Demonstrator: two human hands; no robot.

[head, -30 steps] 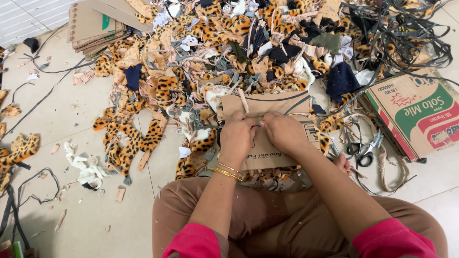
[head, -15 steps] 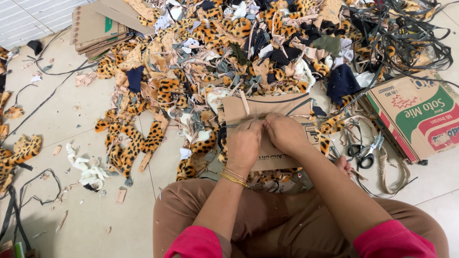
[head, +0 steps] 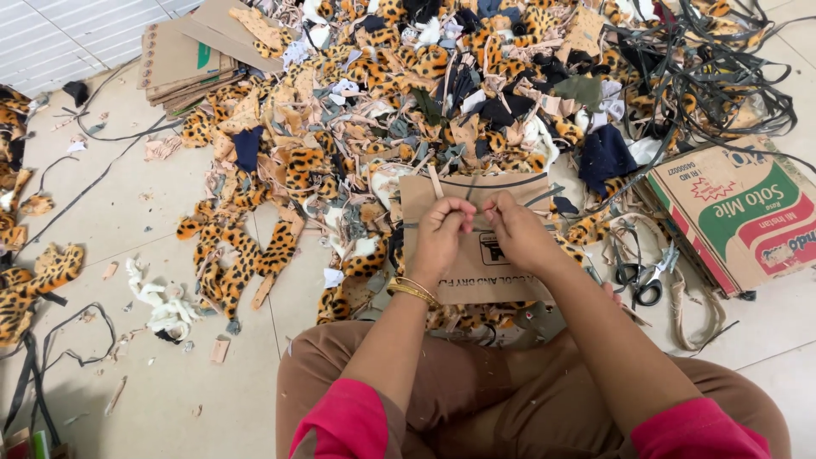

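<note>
I sit on the floor, my two hands close together over a flat brown cardboard piece [head: 489,255] lying in front of my knees. My left hand [head: 444,231], with gold bangles at the wrist, pinches a thin dark strip [head: 501,181] that runs across the cardboard's top. Fingertip to fingertip with it, my right hand [head: 517,229] pinches the same strip. What else lies between the fingers is too small to tell.
A big heap of leopard-print fabric scraps [head: 374,110] spreads beyond the cardboard. A printed carton [head: 739,212] lies at the right, with black scissors [head: 639,280] beside it. Stacked flat cardboard [head: 183,59] is at the far left; black straps [head: 722,59] tangle at the far right.
Both hands have stayed together over the cardboard, with only small finger movements; the view has shifted slightly.
</note>
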